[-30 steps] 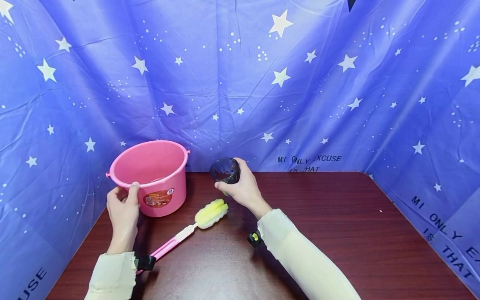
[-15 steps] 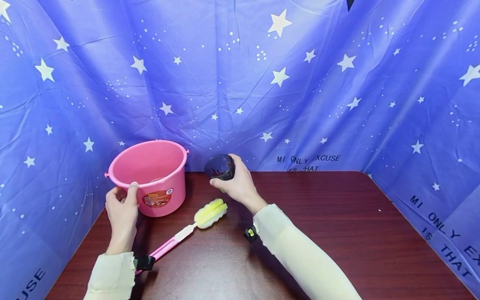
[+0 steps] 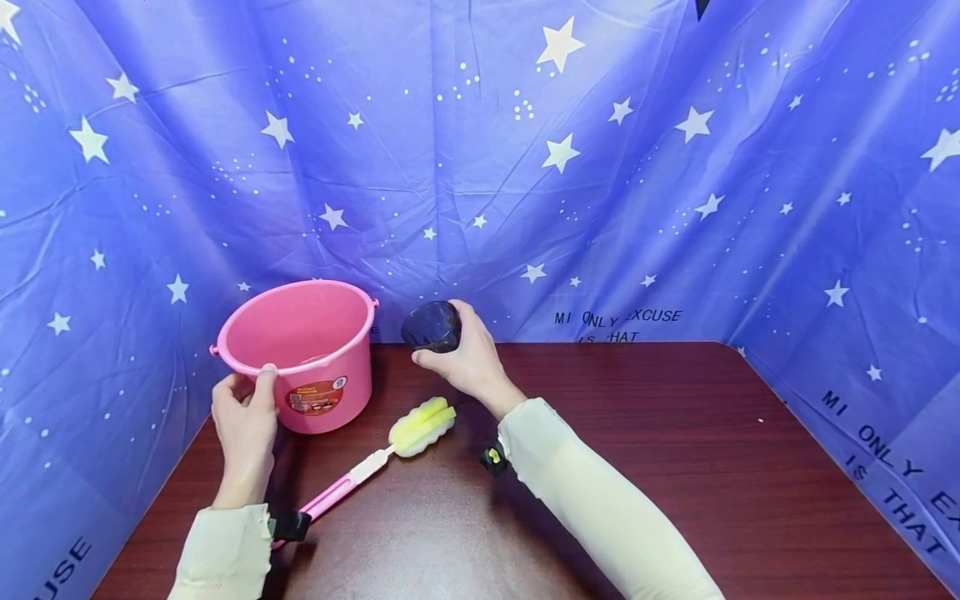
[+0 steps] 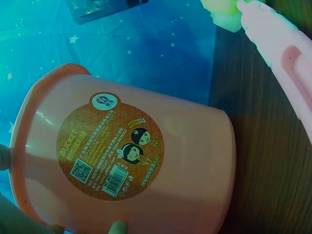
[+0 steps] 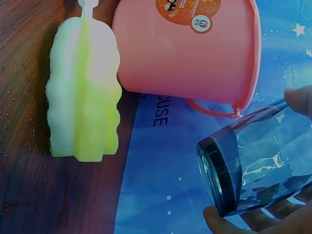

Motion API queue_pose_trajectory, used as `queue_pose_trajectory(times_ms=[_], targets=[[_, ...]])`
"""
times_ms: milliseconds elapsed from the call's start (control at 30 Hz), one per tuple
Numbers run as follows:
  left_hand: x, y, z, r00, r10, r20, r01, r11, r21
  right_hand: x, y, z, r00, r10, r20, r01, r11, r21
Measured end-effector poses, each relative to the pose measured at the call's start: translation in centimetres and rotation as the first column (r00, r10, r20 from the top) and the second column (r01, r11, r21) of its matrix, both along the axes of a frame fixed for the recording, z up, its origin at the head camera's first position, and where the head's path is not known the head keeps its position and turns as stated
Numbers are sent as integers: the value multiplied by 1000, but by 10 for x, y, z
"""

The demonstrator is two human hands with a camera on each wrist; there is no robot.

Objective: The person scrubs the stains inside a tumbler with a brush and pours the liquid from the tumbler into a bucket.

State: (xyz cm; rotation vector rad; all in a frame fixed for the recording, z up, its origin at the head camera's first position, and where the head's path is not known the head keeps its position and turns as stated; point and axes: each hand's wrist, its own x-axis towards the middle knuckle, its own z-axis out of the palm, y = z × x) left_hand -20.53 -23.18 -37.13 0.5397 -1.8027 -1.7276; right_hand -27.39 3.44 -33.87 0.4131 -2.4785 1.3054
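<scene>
A pink bucket (image 3: 356, 379) with a round orange label stands at the left of the table. My left hand (image 3: 243, 421) grips its near rim, thumb over the edge and the other fingers low against the outside. Just right of the bucket, my right hand (image 3: 476, 362) holds a dark, see-through faceted glass (image 3: 429, 327) raised off the table. Thumb and fingers wrap its sides, and the glass (image 5: 261, 156) leans over in the right wrist view. Between the hands lies a bottle brush (image 3: 422, 428) with a yellow and white sponge head and a pink handle, partly behind the left wrist strap.
The dark red-brown wooden table (image 3: 660, 450) reaches to a blue star-printed curtain (image 3: 495, 167), which closes off the back and both sides. Part of the bucket's handle (image 5: 214, 111) hangs by its rim in the right wrist view.
My right hand has carried the glass left and slightly up, closer to the bucket. The left hand, bucket and bottle brush stay where they were.
</scene>
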Motion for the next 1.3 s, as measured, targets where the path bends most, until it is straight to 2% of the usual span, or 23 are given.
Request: queue_pose_trajectory(times_ms=[467, 1000, 1300], targets=[[0, -1, -1, 1000, -6, 5, 6, 1000, -9, -4, -8, 10, 1000, -17, 17, 17, 1000, -5], [-2, -2, -1, 1000, 1, 0, -1, 1000, -2, -10, -25, 20, 1000, -9, -1, 9, 997, 74], [-1, -2, -1, 1000, -12, 11, 12, 1000, -1, -9, -35, 21, 1000, -19, 19, 17, 994, 105]])
